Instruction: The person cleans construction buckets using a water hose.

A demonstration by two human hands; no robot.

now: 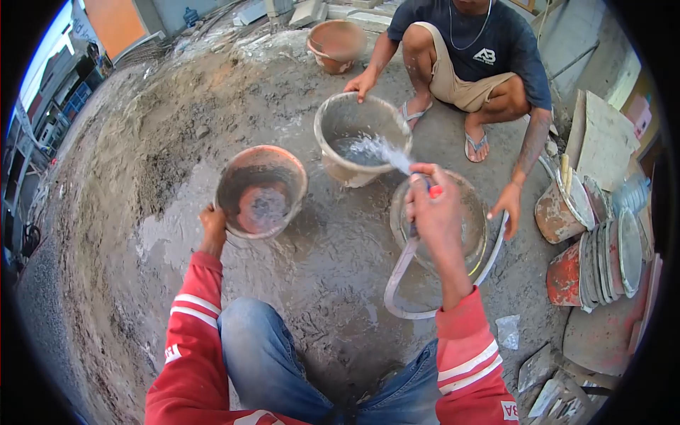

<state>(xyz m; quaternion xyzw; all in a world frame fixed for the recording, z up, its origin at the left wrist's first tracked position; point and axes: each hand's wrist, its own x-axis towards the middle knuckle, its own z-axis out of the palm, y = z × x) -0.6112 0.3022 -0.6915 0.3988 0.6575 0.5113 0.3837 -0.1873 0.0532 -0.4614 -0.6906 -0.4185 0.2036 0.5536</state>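
Observation:
My left hand [214,225] grips the rim of an orange bucket [297,164], which is tilted and has a little liquid at its bottom. My right hand [433,202] is closed on the end of a pale hose [399,273]. Water [379,150] sprays from it into a grey-rimmed bucket [330,149] at the centre. A co-worker's hand [361,83] holds that bucket's far rim. Below my right hand lies a wide round basin [471,212], with the hose looping over and around its near side.
A co-worker [453,64] squats opposite, the other hand [507,204] hanging near the hose. An orange bucket [336,44] stands behind. Stacked buckets [602,262] and a dirty bucket [563,205] are at the right. Wet mud [319,269] covers the ground, with a plastic bag [508,331] on it.

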